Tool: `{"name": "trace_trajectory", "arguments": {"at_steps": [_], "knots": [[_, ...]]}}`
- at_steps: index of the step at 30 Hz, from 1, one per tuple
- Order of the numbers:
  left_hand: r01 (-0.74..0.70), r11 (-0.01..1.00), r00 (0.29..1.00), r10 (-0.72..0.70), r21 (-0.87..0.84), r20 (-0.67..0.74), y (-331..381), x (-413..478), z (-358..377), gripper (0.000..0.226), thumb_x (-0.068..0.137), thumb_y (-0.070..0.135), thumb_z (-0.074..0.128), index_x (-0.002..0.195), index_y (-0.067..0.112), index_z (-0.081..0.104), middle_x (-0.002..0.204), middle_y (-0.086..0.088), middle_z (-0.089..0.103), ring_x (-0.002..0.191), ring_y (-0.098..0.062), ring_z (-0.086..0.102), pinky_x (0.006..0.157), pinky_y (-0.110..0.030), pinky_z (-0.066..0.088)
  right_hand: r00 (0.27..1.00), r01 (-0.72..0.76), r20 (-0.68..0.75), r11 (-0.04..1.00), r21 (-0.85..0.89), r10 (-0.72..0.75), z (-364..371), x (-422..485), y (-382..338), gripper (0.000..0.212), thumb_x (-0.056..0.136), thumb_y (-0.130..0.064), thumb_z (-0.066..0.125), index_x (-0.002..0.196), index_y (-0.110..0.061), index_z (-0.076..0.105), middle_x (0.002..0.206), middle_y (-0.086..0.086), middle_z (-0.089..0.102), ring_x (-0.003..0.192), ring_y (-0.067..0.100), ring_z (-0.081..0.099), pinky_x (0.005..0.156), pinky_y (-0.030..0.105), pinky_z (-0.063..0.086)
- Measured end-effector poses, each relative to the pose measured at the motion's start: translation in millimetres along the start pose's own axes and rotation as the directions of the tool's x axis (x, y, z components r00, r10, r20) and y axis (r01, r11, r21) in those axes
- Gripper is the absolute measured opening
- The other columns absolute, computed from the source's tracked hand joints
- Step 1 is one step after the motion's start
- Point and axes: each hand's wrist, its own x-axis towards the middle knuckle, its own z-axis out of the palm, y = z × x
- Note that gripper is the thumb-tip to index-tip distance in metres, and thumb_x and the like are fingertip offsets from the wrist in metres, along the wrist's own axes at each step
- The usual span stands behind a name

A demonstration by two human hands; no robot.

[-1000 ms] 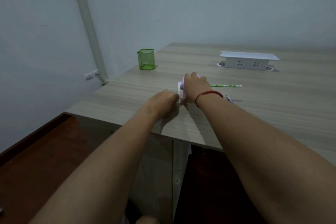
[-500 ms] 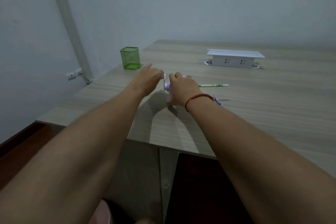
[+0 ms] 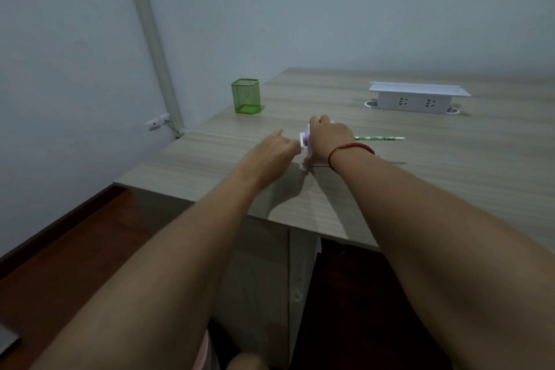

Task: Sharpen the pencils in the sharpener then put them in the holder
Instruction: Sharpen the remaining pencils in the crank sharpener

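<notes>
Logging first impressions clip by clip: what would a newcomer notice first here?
Both hands meet mid-table: the right hand grips a purple sharpener, with the left hand at its white end. A green pencil shows just right of that hand, low over the table. The green mesh holder stands apart near the far left edge.

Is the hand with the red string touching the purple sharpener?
Touching. The head view shows the right hand wrapped over the top of the sharpener, with no gap between them.
</notes>
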Motion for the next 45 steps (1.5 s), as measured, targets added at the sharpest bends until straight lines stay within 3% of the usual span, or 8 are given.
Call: {"name": "trace_trajectory", "arguments": {"at_steps": [7, 10, 16, 26, 30, 36, 41, 45], "knots": [[0.157, 0.986, 0.96, -0.139, -0.058, 0.243, -5.1, 15.7, 22.6, 0.022, 0.094, 0.017, 0.049, 0.105, 0.012, 0.067, 0.111, -0.01, 0.067, 0.106, -0.024, 0.059, 0.096, -0.035, 0.044, 0.998, 0.069, 0.009, 0.997, 0.035, -0.07, 7.4, 6.6, 5.1, 0.071, 0.075, -0.042, 0.074, 0.131, -0.011, 0.042, 0.13, 0.01, 0.048, 0.119, 0.034, 0.052, 0.096, 0.041, 0.046], [0.122, 0.989, 0.949, -0.14, 0.079, 0.283, -18.2, 37.5, 23.6, 0.025, 0.096, 0.019, 0.047, 0.11, 0.014, 0.067, 0.112, -0.012, 0.068, 0.109, -0.029, 0.058, 0.104, -0.039, 0.041, 0.996, 0.094, 0.01, 0.996, 0.01, -0.094, 11.4, 9.2, 6.7, 0.073, 0.074, -0.041, 0.074, 0.132, -0.011, 0.041, 0.13, 0.01, 0.047, 0.118, 0.033, 0.051, 0.097, 0.041, 0.047], [0.069, 0.989, 0.994, -0.079, 0.131, 0.073, -37.0, 70.5, 3.0, 0.037, 0.089, -0.009, 0.04, 0.113, 0.008, 0.064, 0.111, -0.012, 0.068, 0.107, -0.03, 0.062, 0.116, -0.035, 0.018, 0.996, 0.084, 0.017, 0.996, -0.008, -0.083, 8.6, 13.0, 9.6, 0.073, 0.074, -0.038, 0.075, 0.133, -0.011, 0.041, 0.128, 0.01, 0.049, 0.114, 0.031, 0.055, 0.092, 0.038, 0.046], [-0.064, 0.997, 0.988, 0.058, -0.042, -0.142, -16.0, 16.3, -3.5, 0.015, 0.086, -0.011, 0.053, 0.091, -0.002, 0.064, 0.082, -0.02, 0.068, 0.077, -0.035, 0.064, 0.11, -0.048, 0.035, 0.994, 0.025, 0.106, 1.0, 0.005, -0.026, -3.9, 10.6, 3.8, 0.083, 0.069, -0.043, 0.082, 0.133, -0.01, 0.041, 0.129, 0.013, 0.048, 0.115, 0.035, 0.057, 0.091, 0.04, 0.049], [0.04, 0.994, 0.999, -0.036, -0.103, 0.04, -3.7, -1.3, 11.7, 0.019, 0.094, 0.0, 0.046, 0.101, 0.002, 0.063, 0.104, -0.016, 0.068, 0.099, -0.031, 0.062, 0.113, -0.035, 0.028, 0.995, 0.021, 0.096, 0.999, 0.043, -0.025, -3.6, 9.6, 4.1, 0.079, 0.07, -0.042, 0.08, 0.132, -0.011, 0.041, 0.129, 0.013, 0.047, 0.114, 0.036, 0.057, 0.091, 0.04, 0.049], [0.141, 0.99, 0.965, -0.133, -0.021, 0.224, -10.1, 19.4, 25.1, 0.025, 0.096, 0.014, 0.046, 0.108, 0.01, 0.068, 0.111, -0.013, 0.067, 0.104, -0.029, 0.061, 0.092, -0.037, 0.048, 0.997, 0.073, 0.031, 0.997, 0.016, -0.074, 2.6, 12.1, 6.4, 0.071, 0.076, -0.042, 0.074, 0.131, -0.012, 0.042, 0.127, 0.011, 0.049, 0.111, 0.032, 0.057, 0.087, 0.039, 0.047], [0.083, 0.98, 0.966, -0.124, 0.18, 0.228, -27.4, 54.7, 21.7, 0.028, 0.094, 0.008, 0.044, 0.11, 0.012, 0.067, 0.11, -0.013, 0.069, 0.107, -0.029, 0.062, 0.118, -0.037, 0.022, 0.996, 0.092, 0.002, 0.995, -0.032, -0.092, 6.1, 11.1, 8.1, 0.066, 0.075, -0.038, 0.074, 0.128, -0.013, 0.043, 0.124, 0.01, 0.051, 0.107, 0.03, 0.058, 0.08, 0.035, 0.045], [0.04, 0.98, 0.995, -0.056, 0.193, 0.08, -39.0, 69.7, 5.9, 0.034, 0.089, -0.006, 0.041, 0.107, 0.008, 0.067, 0.103, -0.014, 0.07, 0.102, -0.032, 0.063, 0.118, -0.038, 0.015, 0.997, 0.073, 0.018, 0.997, -0.032, -0.073, 3.3, 11.2, 9.2, 0.07, 0.075, -0.039, 0.075, 0.131, -0.013, 0.041, 0.128, 0.01, 0.049, 0.113, 0.032, 0.057, 0.085, 0.038, 0.047]]}}
